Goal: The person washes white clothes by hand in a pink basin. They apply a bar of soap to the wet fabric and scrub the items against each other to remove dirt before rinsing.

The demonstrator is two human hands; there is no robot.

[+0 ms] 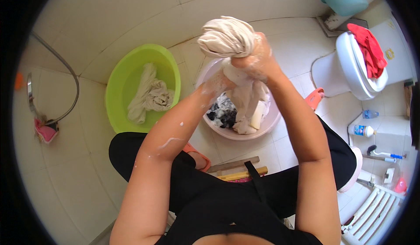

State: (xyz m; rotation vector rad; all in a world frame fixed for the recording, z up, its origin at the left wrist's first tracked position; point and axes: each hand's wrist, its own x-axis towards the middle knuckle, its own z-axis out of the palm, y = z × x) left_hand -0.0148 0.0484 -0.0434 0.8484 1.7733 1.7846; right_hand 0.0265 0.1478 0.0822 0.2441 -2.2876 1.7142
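Observation:
A bunched cream cloth [226, 38] is held up above the pale pink basin [229, 135], and its loose end hangs down into it. My right hand [257, 61], wet with suds, grips the cloth just below the bunched top. Lower down, my left hand [227, 80] is closed around the same cloth, its fingers mostly hidden. Inside the basin lie a soapy black garment [226, 112] and a pale yellowish bar [257, 114] that looks like laundry soap. Foam clings to both forearms.
On the left, a lime green basin [113, 103] holds a twisted off-white cloth [154, 95]. A white toilet [343, 64] with a red cloth [369, 51] stands right. Bottles [361, 130], brushes [384, 154] and a white slatted seat [377, 215] line the right side. A shower hose [73, 71] hangs left.

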